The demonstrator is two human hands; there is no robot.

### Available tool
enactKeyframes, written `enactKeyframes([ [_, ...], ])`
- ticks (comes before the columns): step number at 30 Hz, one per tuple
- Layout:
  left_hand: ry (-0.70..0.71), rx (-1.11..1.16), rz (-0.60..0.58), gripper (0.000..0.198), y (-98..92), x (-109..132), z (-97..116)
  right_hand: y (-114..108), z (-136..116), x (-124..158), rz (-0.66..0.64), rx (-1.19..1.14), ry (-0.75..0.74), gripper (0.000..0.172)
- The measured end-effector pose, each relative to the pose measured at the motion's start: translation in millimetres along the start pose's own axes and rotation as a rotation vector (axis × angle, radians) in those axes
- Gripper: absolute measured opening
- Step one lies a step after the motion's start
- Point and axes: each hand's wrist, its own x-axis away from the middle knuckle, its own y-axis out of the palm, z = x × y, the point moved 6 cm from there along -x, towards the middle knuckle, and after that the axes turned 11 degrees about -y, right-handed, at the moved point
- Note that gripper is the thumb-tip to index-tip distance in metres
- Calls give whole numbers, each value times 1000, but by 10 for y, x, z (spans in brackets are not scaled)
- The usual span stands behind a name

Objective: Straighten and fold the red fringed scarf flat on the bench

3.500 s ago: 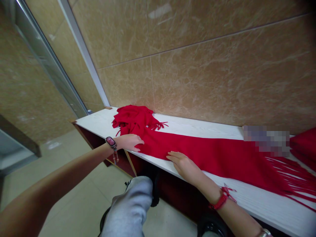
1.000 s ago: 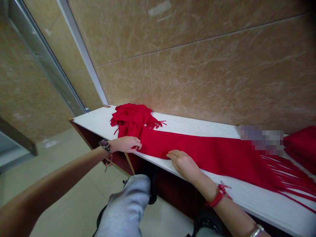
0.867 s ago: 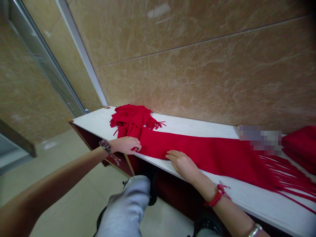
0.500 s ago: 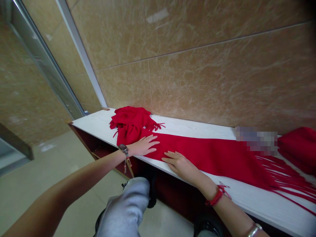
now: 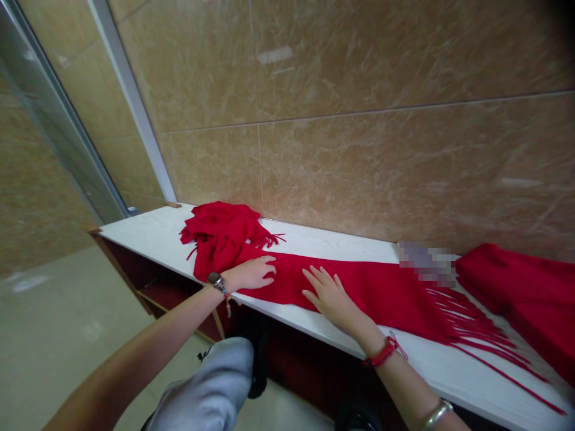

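A red fringed scarf (image 5: pixel 381 287) lies along a white shelf top, flat on the right and bunched into a heap at its left end. My left hand (image 5: pixel 251 273) rests on the flat cloth beside the heap, its fingers a little bent and apart. Further right, my right hand (image 5: pixel 330 299) lies over the scarf with fingers spread. Neither hand grips the cloth. The fringe spreads out at the scarf's right end. Another red cloth (image 5: pixel 530 299), folded, sits at the far right.
The white shelf top (image 5: pixel 144 230) runs along a tan marbled tile wall (image 5: pixel 359 173). A blurred-out item (image 5: pixel 429 263) stands between the scarf and the folded cloth. Dark open compartments (image 5: pixel 175 287) lie below the top. My knee (image 5: pixel 220 371) is near the front edge.
My right hand has shifted a little right along the scarf, its fingers spreading wider. My left hand stays by the heap, fingers more bent. The view has turned slightly right.
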Motion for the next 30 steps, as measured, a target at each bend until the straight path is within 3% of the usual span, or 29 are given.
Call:
enactKeyframes([
  [3, -25, -57, -1, 21, 40, -101, 224, 39, 37, 43, -96, 30, 20, 48],
  [6, -225, -104, 43, 25, 114, -116, 304, 46, 39, 85, -111, 25, 18, 49],
  [9, -431, -110, 112, 34, 180, -7, 226, 38, 93, 89, -110, -25, 33, 49],
  [12, -450, -116, 170, 38, 211, 108, 88, -59, 177, -43, -50, -76, 40, 46],
  [15, -414, -118, 204, 32, 212, 181, -76, -212, 199, -384, 37, -114, -5, 36],
  [17, -460, -87, 210, 33, 225, 224, -200, -230, 176, -697, 5, -108, -17, 34],
  [23, -539, 74, 52, 47, 384, 306, -360, 66, -37, -1591, -135, -41, -35, 32],
  [30, -563, 78, 82, 49, 364, 297, -329, 372, -186, -2094, -329, -39, -68, 25],
])
